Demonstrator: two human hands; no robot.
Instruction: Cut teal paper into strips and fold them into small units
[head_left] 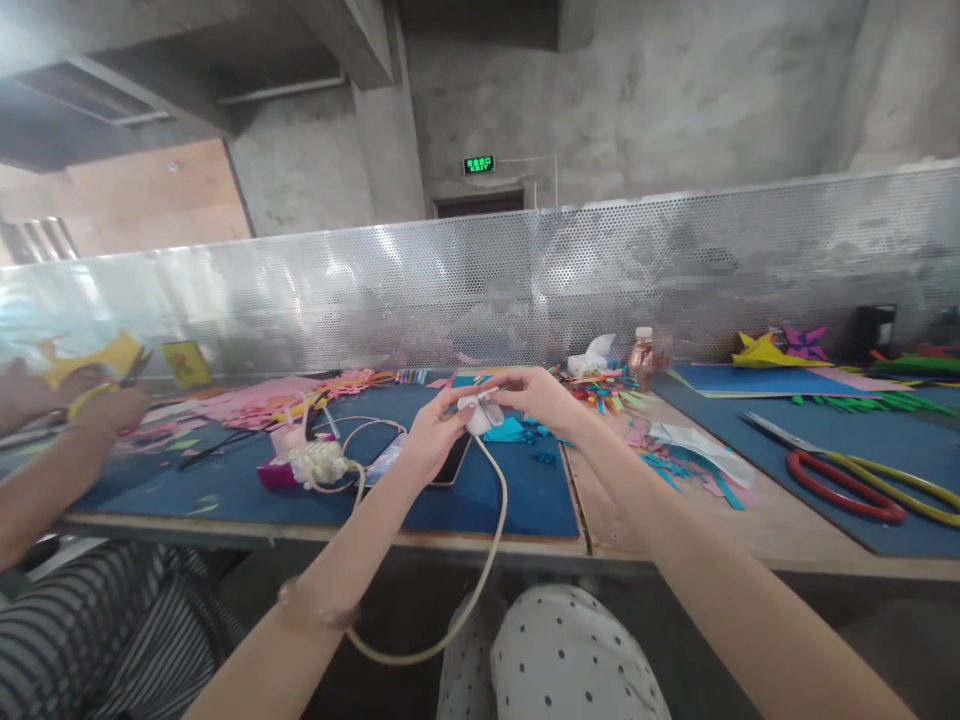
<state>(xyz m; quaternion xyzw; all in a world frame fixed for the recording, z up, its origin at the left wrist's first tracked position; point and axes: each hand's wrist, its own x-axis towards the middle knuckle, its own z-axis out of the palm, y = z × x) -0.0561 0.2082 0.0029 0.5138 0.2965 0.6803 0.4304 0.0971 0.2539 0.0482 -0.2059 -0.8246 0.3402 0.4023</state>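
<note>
Over the blue mat, my left hand [430, 438] and my right hand [541, 398] meet at a small, white, rounded object [484, 418]. Fingers of both hands close around it from either side; its exact kind cannot be made out. A cream cord [501, 500] hangs from beneath it, loops below the table edge and passes behind my left forearm. Behind my left wrist lies a dark-edged phone [451, 465], partly covered. To the left sits a cream, bumpy object [319, 462] with cord around it, beside a magenta item [276, 475].
Large scissors [847, 485] with red and yellow handles lie at right. Paper scraps [679, 465] and a bottle [642, 356] are nearer the middle. At left, another person's hand [124, 405] holds yellow-handled scissors near yellow paper. A perforated metal screen [450, 290] stands behind.
</note>
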